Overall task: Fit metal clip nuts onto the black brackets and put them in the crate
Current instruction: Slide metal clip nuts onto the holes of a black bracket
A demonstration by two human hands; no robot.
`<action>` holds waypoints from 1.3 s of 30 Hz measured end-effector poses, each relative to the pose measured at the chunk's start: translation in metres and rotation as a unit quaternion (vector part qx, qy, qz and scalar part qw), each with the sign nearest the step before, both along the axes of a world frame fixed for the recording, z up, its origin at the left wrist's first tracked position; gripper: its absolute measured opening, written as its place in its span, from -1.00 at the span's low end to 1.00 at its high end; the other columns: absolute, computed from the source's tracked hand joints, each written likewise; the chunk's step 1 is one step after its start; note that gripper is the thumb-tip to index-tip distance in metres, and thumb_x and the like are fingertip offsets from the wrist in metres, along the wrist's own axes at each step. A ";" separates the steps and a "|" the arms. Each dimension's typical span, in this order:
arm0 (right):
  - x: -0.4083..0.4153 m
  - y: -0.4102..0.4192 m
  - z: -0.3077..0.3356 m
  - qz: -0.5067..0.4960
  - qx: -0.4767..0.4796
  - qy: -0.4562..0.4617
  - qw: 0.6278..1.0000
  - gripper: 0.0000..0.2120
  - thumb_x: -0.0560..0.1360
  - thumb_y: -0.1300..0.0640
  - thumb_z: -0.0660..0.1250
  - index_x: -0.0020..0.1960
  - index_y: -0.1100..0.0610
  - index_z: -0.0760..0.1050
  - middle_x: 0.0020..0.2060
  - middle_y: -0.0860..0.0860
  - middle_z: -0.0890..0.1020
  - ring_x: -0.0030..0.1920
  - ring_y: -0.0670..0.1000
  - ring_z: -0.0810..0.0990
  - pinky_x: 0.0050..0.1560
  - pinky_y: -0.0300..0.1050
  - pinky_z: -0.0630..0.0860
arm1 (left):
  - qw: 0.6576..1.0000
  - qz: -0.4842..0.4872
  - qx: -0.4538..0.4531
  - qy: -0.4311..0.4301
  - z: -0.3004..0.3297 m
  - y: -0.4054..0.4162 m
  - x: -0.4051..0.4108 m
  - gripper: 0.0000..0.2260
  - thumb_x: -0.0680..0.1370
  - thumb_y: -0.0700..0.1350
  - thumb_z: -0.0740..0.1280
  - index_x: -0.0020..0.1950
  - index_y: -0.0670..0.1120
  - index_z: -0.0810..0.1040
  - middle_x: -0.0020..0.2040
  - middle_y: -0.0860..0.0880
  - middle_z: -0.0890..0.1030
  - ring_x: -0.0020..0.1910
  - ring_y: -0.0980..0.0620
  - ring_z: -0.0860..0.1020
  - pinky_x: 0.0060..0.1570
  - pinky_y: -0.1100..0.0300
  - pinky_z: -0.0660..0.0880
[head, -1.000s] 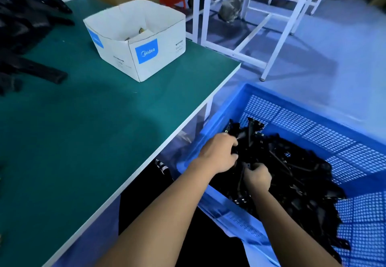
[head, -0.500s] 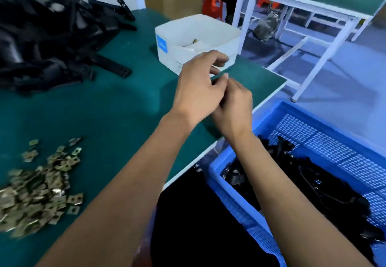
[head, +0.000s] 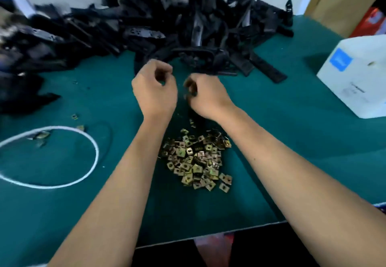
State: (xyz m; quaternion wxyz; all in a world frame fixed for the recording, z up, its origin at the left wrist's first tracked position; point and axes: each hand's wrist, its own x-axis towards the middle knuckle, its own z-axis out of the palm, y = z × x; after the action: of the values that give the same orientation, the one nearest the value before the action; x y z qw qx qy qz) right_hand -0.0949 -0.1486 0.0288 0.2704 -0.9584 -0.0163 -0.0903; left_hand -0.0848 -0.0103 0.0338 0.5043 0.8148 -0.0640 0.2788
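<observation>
**Green bench and its load**

I see a green bench (head: 292,141). Beyond my hands (head: 154,91) lies a heap of black brackets (head: 167,26). Between my forearms, nearer me, sits a pile of brass-coloured clip nuts (head: 196,160). A white cord loop (head: 62,156) lies left, a white box (head: 359,74) right.

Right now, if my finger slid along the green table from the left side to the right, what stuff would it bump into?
White cord loop → left hand → right hand → white cardboard box. The pile of gold clip nuts lies nearer, between the forearms.
</observation>
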 end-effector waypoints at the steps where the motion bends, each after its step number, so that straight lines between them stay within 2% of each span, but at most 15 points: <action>1: 0.011 0.007 -0.001 0.006 -0.012 0.011 1.000 -0.57 0.52 0.04 0.43 0.37 0.00 0.48 0.20 0.08 0.60 0.15 0.17 0.61 0.10 0.02 0.57 | 0.999 0.034 -0.021 0.006 -0.005 0.012 0.005 -0.85 0.47 -0.26 0.32 -0.08 -0.10 0.66 -0.18 0.09 0.64 -0.18 0.15 0.59 -0.04 0.34 0.50; 4: 0.039 0.021 0.001 0.043 -0.106 0.043 0.992 -0.21 0.56 -0.09 0.41 0.64 -0.14 0.03 0.43 0.17 0.39 0.01 0.21 0.61 -0.15 0.01 0.54 | 0.980 0.121 -0.143 0.062 -0.016 0.030 0.021 -0.89 0.45 -0.24 0.32 -0.12 -0.12 0.63 -0.24 0.08 0.61 -0.22 0.13 0.55 0.03 0.10 0.56; 7: 0.065 0.035 0.004 0.104 -0.092 0.084 0.987 -0.06 0.57 0.05 0.40 0.64 -0.27 -0.22 0.47 0.20 0.33 -0.17 0.12 0.61 -0.28 0.04 0.57 | 0.972 0.129 -0.179 0.086 -0.017 0.033 0.037 -0.90 0.47 -0.20 0.33 -0.04 -0.10 0.58 -0.16 0.08 0.58 -0.19 0.19 0.51 0.06 0.12 0.52; 9: 0.074 0.040 0.008 0.124 0.083 0.125 0.981 0.00 0.53 0.27 0.39 0.63 -0.30 -0.17 0.55 0.19 0.25 -0.10 0.07 0.65 -0.24 0.05 0.65 | 0.981 0.087 -0.123 0.119 -0.018 0.033 0.051 -0.75 0.50 -0.14 0.34 0.17 -0.10 0.56 0.10 0.00 0.58 0.04 0.11 0.50 0.17 0.18 0.43; 12: 0.079 0.046 0.005 0.131 0.333 0.138 0.923 -0.08 0.51 0.48 0.27 0.65 -0.20 0.06 0.60 0.10 0.23 0.19 -0.03 0.55 -0.13 -0.16 0.65 | 0.985 0.030 -0.037 0.167 -0.020 0.031 0.067 -0.58 0.55 -0.09 0.32 0.42 -0.05 0.46 0.33 -0.02 0.55 0.30 0.01 0.48 0.30 0.15 0.37; 14: 0.084 0.046 -0.004 0.131 0.408 0.113 0.896 -0.18 0.50 0.53 0.22 0.62 -0.05 0.25 0.47 0.02 0.43 0.32 0.05 0.55 -0.09 -0.26 0.60 | 0.985 0.008 -0.016 0.170 -0.021 0.027 0.070 -0.56 0.55 -0.07 0.31 0.45 -0.04 0.44 0.25 0.02 0.62 0.25 -0.02 0.54 0.23 0.14 0.40; 15: 0.084 0.043 -0.006 0.123 0.454 0.109 0.876 -0.24 0.49 0.55 0.20 0.58 0.01 0.34 0.36 -0.01 0.54 0.25 0.10 0.62 -0.13 -0.24 0.60 | 0.986 0.000 -0.019 0.166 -0.021 0.025 0.069 -0.56 0.55 -0.06 0.31 0.44 -0.05 0.43 0.16 0.05 0.64 0.17 -0.01 0.56 0.18 0.15 0.42; 18: 0.080 0.036 -0.013 0.100 0.556 0.097 0.819 -0.38 0.48 0.57 0.15 0.43 0.15 0.53 0.25 0.12 0.64 0.18 0.21 0.68 0.12 0.08 0.62 | 0.988 -0.017 -0.013 0.152 -0.020 0.022 0.066 -0.55 0.54 -0.02 0.30 0.43 -0.06 0.44 -0.03 0.14 0.59 0.03 0.04 0.56 0.09 0.17 0.44; 20: 0.074 0.038 -0.013 0.114 0.539 0.067 0.832 -0.44 0.48 0.53 0.12 0.34 0.18 0.60 0.20 0.14 0.69 0.14 0.14 0.70 0.09 0.12 0.63 | 0.988 -0.022 -0.003 0.152 -0.020 0.021 0.066 -0.56 0.54 0.00 0.29 0.40 -0.11 0.46 0.04 0.06 0.59 0.08 0.01 0.55 0.14 0.13 0.45; 23: 0.068 0.044 -0.011 0.137 0.499 0.031 0.855 -0.38 0.43 0.48 0.08 0.37 0.14 0.60 0.24 0.05 0.68 0.07 -0.02 0.69 -0.33 -0.16 0.51 | 0.987 -0.011 0.000 0.162 -0.023 0.024 0.071 -0.64 0.55 -0.02 0.32 0.27 -0.18 0.50 0.14 -0.11 0.60 0.15 -0.11 0.55 0.23 -0.05 0.47; 27: 0.060 0.032 -0.006 0.173 0.555 0.074 0.810 -0.28 0.37 0.52 0.03 0.40 0.05 0.48 0.22 0.16 0.66 -0.07 0.17 0.57 -0.32 -0.07 0.43 | 0.987 0.005 0.047 0.155 -0.024 0.024 0.072 -0.60 0.53 0.03 0.39 0.23 -0.20 0.48 0.18 -0.16 0.55 0.22 -0.18 0.47 0.28 -0.08 0.40; 31: 0.050 0.006 0.005 0.145 0.436 0.115 0.881 -0.56 0.46 0.53 0.08 0.17 0.11 0.43 0.22 0.10 0.66 -0.14 0.24 0.72 -0.36 -0.08 0.48 | 0.985 0.040 0.068 0.156 -0.025 0.024 0.074 -0.57 0.59 0.07 0.38 0.27 -0.22 0.44 0.26 -0.18 0.43 0.25 -0.18 0.41 0.30 0.06 0.32; 34: 0.038 -0.018 0.012 0.154 0.247 0.108 0.950 -0.84 0.58 0.38 0.28 0.03 0.15 0.54 -0.06 0.00 0.72 -0.23 0.05 0.71 -0.38 -0.12 0.49 | 0.987 0.057 -0.042 0.143 -0.024 0.024 0.070 -0.70 0.62 0.02 0.31 0.16 -0.19 0.41 0.16 -0.09 0.35 -0.01 0.01 0.44 0.00 0.24 0.27; 36: 0.027 -0.033 0.015 0.193 0.131 0.119 0.965 -0.93 0.56 0.26 0.43 0.00 0.12 0.64 -0.17 -0.07 0.71 -0.25 -0.11 0.65 -0.28 -0.18 0.54 | 0.980 0.067 -0.128 0.133 -0.021 0.024 0.067 -0.76 0.58 0.01 0.31 0.05 -0.13 0.36 0.14 -0.07 0.33 -0.13 0.14 0.41 -0.14 0.27 0.27; 39: 0.010 -0.045 0.014 0.227 0.076 0.144 0.960 -0.87 0.47 0.16 0.56 0.00 0.01 0.71 -0.04 -0.06 0.68 -0.11 -0.05 0.63 -0.03 -0.15 0.56 | 0.957 0.063 -0.253 0.129 -0.015 0.026 0.062 -0.77 0.44 -0.14 0.36 -0.06 -0.05 0.31 0.15 -0.21 0.45 -0.03 -0.11 0.59 0.02 0.07 0.54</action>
State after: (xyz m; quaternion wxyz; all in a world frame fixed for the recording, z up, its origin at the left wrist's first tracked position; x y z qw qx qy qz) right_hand -0.0847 -0.1936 0.0430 0.3549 -0.9092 -0.1873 0.1113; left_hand -0.0225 0.0153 0.0187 0.6795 0.6918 0.1257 0.2093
